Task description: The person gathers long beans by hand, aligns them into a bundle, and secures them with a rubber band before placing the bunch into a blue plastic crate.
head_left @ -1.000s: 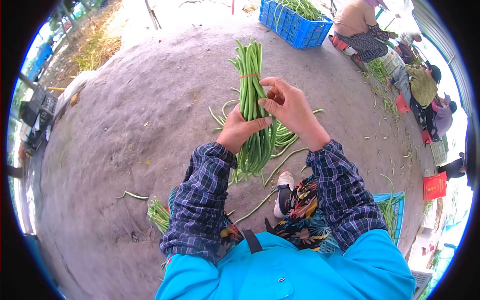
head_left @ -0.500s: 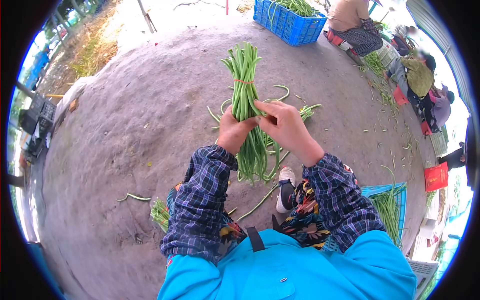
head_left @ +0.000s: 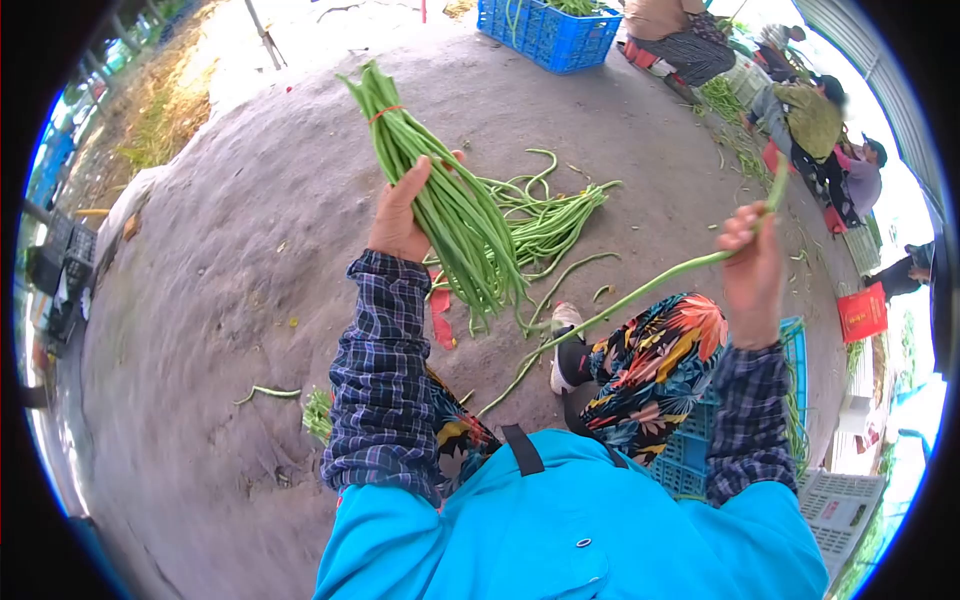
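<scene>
My left hand (head_left: 400, 220) is wrapped round a bundle of green long beans (head_left: 455, 225), held tilted above the ground with its tied end up and to the left. A thin red band (head_left: 385, 113) circles the bundle near that end. Out to the right, my right hand (head_left: 752, 265) grips a single long bean (head_left: 645, 290); one end points up past the fingers and the rest trails down-left toward my shoe. Under the bundle, a loose pile of long beans (head_left: 560, 222) lies on the ground, with a red strip (head_left: 441, 315) beside it.
A blue crate (head_left: 690, 455) stands by my right leg, a grey crate (head_left: 835, 515) behind it. Another bean bundle (head_left: 318, 415) lies left of me. At the top is a blue crate (head_left: 548, 38) of beans. Several people sit along the right, near a red bag (head_left: 862, 312).
My right hand has left the bundle and swung right, now with a single long bean in it. My left hand has moved left and tilted the bundle. The pile below shows more.
</scene>
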A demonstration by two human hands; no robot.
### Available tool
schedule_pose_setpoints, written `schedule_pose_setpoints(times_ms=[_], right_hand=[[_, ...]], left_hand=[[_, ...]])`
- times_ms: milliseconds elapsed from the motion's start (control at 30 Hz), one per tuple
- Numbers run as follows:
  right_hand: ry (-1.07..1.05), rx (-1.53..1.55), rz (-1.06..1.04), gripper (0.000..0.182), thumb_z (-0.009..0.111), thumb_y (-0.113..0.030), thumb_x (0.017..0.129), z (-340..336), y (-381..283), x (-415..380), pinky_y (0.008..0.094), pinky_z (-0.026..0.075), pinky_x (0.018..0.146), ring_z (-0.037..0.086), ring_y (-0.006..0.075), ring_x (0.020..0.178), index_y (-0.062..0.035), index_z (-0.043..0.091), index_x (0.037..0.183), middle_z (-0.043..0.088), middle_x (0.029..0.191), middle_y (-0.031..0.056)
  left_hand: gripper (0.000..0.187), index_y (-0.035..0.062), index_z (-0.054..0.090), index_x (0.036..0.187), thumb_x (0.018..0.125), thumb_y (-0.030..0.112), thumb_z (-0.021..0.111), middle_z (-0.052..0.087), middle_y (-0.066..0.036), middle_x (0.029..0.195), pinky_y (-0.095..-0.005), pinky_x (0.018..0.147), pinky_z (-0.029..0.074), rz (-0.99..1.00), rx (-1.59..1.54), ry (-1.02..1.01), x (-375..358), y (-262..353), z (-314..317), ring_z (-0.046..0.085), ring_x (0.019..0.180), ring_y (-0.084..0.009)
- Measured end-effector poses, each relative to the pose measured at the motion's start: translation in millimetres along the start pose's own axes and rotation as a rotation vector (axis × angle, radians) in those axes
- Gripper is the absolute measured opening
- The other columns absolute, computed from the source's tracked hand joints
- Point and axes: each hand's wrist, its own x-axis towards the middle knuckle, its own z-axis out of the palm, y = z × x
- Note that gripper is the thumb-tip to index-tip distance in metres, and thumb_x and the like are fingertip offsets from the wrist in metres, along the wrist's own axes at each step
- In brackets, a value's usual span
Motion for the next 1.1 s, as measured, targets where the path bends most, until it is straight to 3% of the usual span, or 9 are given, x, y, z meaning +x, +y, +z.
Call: schedule_pose_setpoints(times_ms=[300, 433, 567, 700, 733, 767, 800, 900, 1100], right_hand=[[0.068, -0.870, -0.888, 0.021, 0.051, -0.022, 0.093, -5.0, -295.6, -61.3, 0.0274, 0.042, 0.062, 0.042, 0.0139, 0.066, -0.0040, 0.054, 0.103, 0.047, 0.076, 0.0047], [0.241, -1.432, -1.214, 0.022, 0.051, -0.021, 0.092, 17.2, -359.3, -73.9, 0.0314, 0.043, 0.066, 0.049, 0.0200, 0.073, -0.0028, 0.055, 0.104, 0.052, 0.081, 0.0093], [0.440, -1.930, -1.298, 0.024, 0.051, -0.021, 0.092, -49.4, -374.6, -63.7, 0.0354, 0.045, 0.071, 0.055, 0.0261, 0.080, -0.0016, 0.056, 0.105, 0.057, 0.085, 0.0140], [0.399, -2.336, -0.895, 0.025, 0.050, -0.020, 0.091, -212.1, -308.0, -55.6, 0.0393, 0.047, 0.075, 0.061, 0.0322, 0.087, -0.0003, 0.057, 0.106, 0.062, 0.089, 0.0187], [0.557, -2.428, -0.135, 0.026, 0.055, -0.014, 0.085, -206.9, -271.1, -64.9, 0.0402, 0.047, 0.077, 0.061, 0.0329, 0.090, -0.0005, 0.058, 0.107, 0.063, 0.091, 0.0202], [0.239, -2.484, -0.140, 0.040, 0.060, -0.010, 0.078, -260.2, -250.0, -65.3, 0.0405, 0.045, 0.085, 0.058, 0.0332, 0.101, -0.0039, 0.055, 0.117, 0.061, 0.103, 0.0220], [0.218, -2.622, 0.065, 0.058, 0.062, -0.011, 0.074, -254.0, -211.0, -78.4, 0.0422, 0.040, 0.096, 0.051, 0.0371, 0.112, -0.0019, 0.045, 0.129, 0.054, 0.117, 0.0236], [0.095, -2.112, -0.038, 0.066, 0.066, -0.013, 0.072, -153.3, -124.4, -43.6, 0.0415, 0.037, 0.100, 0.047, 0.0338, 0.120, -0.0016, 0.041, 0.132, 0.051, 0.126, 0.0218], [-0.514, -0.868, 0.281, 0.076, 0.067, -0.034, 0.081, 66.7, 1.9, 23.1, 0.0387, 0.034, 0.103, 0.043, 0.0252, 0.124, -0.0030, 0.029, 0.140, 0.047, 0.131, 0.0145]], left_hand=[[0.038, 0.0020, 0.050, 0.115, 0.089, 0.029, 0.058, 0.057, -0.019, 0.113, -0.0418, 0.080, 0.053, 0.037, -0.194, 0.014, 2.0, -2.2, -6.4, 0.062, 0.088, -0.0257], [0.042, -0.0011, 0.051, 0.114, 0.089, 0.031, 0.057, 0.061, -0.015, 0.107, -0.0423, 0.079, 0.053, 0.032, -0.167, -0.024, 1.8, -4.2, -4.6, 0.061, 0.091, -0.0246], [0.041, 0.0029, 0.049, 0.118, 0.088, 0.030, 0.060, 0.059, -0.012, 0.107, -0.0405, 0.080, 0.052, 0.096, -0.118, -0.093, -5.0, -0.4, 1.9, 0.061, 0.092, -0.0237], [0.047, 0.0052, 0.045, 0.122, 0.085, 0.028, 0.064, 0.059, -0.011, 0.103, -0.0381, 0.079, 0.052, 0.064, -0.088, -0.262, -12.9, 0.4, 8.1, 0.060, 0.094, -0.0240], [0.055, 0.0057, 0.042, 0.127, 0.084, 0.030, 0.065, 0.058, -0.010, 0.103, -0.0373, 0.078, 0.052, 0.002, -0.048, -0.295, -14.8, 0.9, 8.8, 0.060, 0.095, -0.0243], [0.055, 0.0057, 0.042, 0.127, 0.084, 0.030, 0.065, 0.058, -0.010, 0.103, -0.0373, 0.078, 0.052, 0.015, -0.049, -0.295, -13.6, 1.4, 9.6, 0.060, 0.095, -0.0243], [0.057, 0.0054, 0.042, 0.127, 0.082, 0.029, 0.067, 0.058, -0.011, 0.102, -0.0376, 0.077, 0.052, -0.030, -0.005, -0.320, -14.6, 1.6, 11.5, 0.060, 0.094, -0.0243], [0.061, 0.0040, 0.043, 0.126, 0.079, 0.030, 0.071, 0.060, -0.012, 0.097, -0.0361, 0.073, 0.051, -0.092, 0.101, -0.354, -20.2, 2.6, 23.3, 0.061, 0.089, -0.0231], [0.058, -0.0001, 0.047, 0.122, 0.077, 0.027, 0.071, 0.061, -0.013, 0.086, -0.0328, 0.069, 0.047, -0.182, 0.217, -0.462, -34.6, -7.5, 57.6, 0.060, 0.080, -0.0230]])
